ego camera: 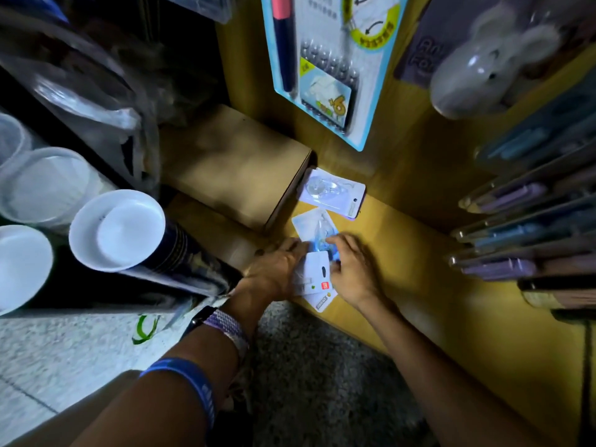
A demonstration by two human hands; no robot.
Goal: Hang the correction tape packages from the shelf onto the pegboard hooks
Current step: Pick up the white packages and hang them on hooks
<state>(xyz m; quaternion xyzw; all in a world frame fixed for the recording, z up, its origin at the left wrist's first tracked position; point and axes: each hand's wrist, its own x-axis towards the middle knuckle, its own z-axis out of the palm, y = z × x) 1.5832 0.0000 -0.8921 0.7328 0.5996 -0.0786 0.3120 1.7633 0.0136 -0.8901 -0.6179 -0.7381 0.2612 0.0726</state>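
Both hands, left hand (276, 266) & right hand (352, 269), grip tape packs (314, 272) on yellow shelf (403, 253); cardboard box (238, 169) at 11 o'clock; print too blurry to read.

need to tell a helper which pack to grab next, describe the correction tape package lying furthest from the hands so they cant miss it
Find the yellow wooden shelf and the brown cardboard box standing on it at the left. The correction tape package lies flat right beside the box's right edge, under the hanging blue-bordered pen card. Unlike the packs nearer the left hand and right hand, nothing touches it, and its purple edge shows.
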